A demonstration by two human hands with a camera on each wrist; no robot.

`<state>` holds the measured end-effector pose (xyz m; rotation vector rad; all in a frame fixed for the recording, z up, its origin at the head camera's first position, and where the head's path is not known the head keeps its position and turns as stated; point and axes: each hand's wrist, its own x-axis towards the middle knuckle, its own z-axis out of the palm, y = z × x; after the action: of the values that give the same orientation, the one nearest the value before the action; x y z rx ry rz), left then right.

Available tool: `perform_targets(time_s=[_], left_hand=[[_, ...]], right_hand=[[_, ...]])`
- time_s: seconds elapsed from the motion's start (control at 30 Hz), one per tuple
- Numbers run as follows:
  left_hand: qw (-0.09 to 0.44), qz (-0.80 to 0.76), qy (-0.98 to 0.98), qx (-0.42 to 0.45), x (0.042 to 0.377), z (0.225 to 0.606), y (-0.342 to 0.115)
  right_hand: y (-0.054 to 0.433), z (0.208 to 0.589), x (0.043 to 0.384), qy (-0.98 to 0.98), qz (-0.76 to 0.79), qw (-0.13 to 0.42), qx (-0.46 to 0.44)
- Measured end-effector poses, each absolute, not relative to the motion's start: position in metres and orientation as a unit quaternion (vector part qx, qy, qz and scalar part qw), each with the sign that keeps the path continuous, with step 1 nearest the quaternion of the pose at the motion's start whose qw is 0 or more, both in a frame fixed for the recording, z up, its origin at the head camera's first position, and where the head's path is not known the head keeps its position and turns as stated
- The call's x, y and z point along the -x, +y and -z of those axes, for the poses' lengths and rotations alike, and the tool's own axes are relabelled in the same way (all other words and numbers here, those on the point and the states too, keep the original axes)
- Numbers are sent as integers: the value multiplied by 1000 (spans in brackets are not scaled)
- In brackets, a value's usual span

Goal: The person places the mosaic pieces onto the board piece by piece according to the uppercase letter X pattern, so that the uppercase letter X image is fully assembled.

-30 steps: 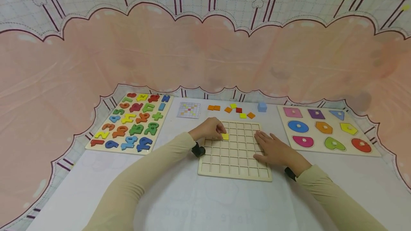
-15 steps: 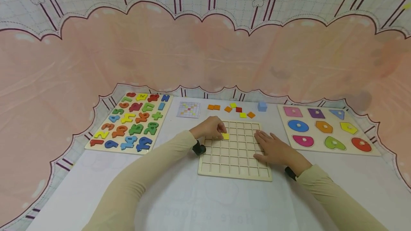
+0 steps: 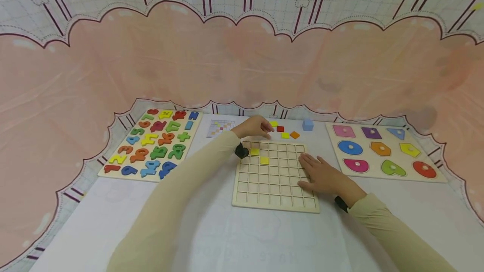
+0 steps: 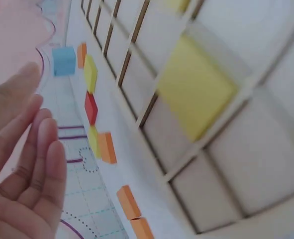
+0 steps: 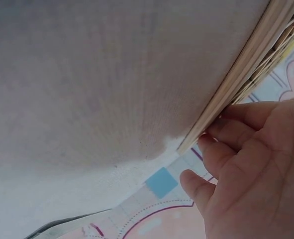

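Observation:
A wooden grid board (image 3: 280, 189) lies mid-table. Two yellow square tiles, one nearer the back (image 3: 255, 151) and one diagonally in front of it (image 3: 264, 160), sit in its cells. Just beyond the board's back edge hovers my left hand (image 3: 254, 127), fingers loosely extended and holding nothing, as the left wrist view confirms. In the head view it hides orange tiles, which the left wrist view shows as an orange tile (image 4: 129, 201) among others. Past its fingertips lie a red tile (image 3: 280, 129), yellow tiles (image 3: 285, 135) and an orange tile (image 3: 294, 135). My right hand (image 3: 321, 175) rests on the board's right edge.
A small pattern card (image 3: 215, 129), partly behind the left wrist, lies at the back. A blue cube (image 3: 308, 125) stands behind the board. The number puzzle (image 3: 172, 148) is on the left and the shape puzzle (image 3: 366, 167) on the right. A printed cloth (image 3: 242, 66) rises behind.
My left hand has let go of the front yellow tile and moved back toward the loose tiles. The other yellow tile on the board is now uncovered. My right hand stays put.

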<state>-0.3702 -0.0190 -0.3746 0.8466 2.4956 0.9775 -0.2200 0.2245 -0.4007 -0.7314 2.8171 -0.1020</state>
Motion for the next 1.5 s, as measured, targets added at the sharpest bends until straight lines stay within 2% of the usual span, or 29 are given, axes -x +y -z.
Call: perform_targets(time_s=[0.27,0.7,1.03,1.5], left_hand=[[151,-339,887,-277,396,385,4],[149,-399,888,-175,398,392,19],[178,-400,883,-171,401,401,28],[166,-354,904,-176,405,402,32]], right_hand=[[225,405,220,961,33,117,249],[228,405,220,962,21,122,244],[230,404,220,960,28,118,251],[230,409,225,960,27,112,256]])
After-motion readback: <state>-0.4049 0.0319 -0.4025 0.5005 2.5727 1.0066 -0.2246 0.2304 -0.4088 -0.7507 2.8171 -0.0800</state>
